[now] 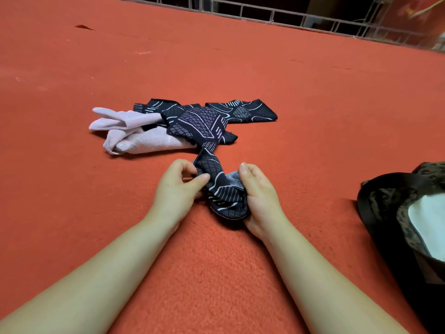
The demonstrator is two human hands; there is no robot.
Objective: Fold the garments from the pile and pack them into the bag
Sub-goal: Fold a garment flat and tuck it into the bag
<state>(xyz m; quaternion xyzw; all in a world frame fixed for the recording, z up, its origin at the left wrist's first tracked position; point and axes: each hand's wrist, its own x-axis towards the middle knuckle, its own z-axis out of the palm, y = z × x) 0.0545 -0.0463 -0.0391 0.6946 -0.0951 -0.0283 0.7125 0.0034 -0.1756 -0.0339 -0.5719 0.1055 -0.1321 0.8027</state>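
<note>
A pile [183,124] of garments was seen lying unfolded on a red carpet [72,80], well apart from the bag. At its left, pale pink socks [134,136] of soft, towelling-like knit were heaped in loose rolls; over and beside them, dark socks [199,124] patterned with pale lines and diamond grids were spread flat and overlapping, one reaching out to the right.

Nearer the camera, a single dark sock [221,189] was held between both hands, its far end trailing back toward the pile and touching it or nearly so. The left hand [178,186] was pinched on the sock's left edge with thumb and fingertips, while the right hand [258,194] was curled round the bunched, doubled-over near end. The knit appeared thin and stretchy, collapsing into soft folds where gripped.

At the right edge, a dark bag [375,213] with a mottled lining and a black strap was stood open on the carpet. A white folded item [431,222] was visible inside it; what kind of garment it was could not be told.

The task was judged to be partly done: at least one item was already packed, one sock was in the course of being folded, and the rest of the pile was left to be folded and packed. A metal railing [289,15] was seen beyond the carpet's far edge.
</note>
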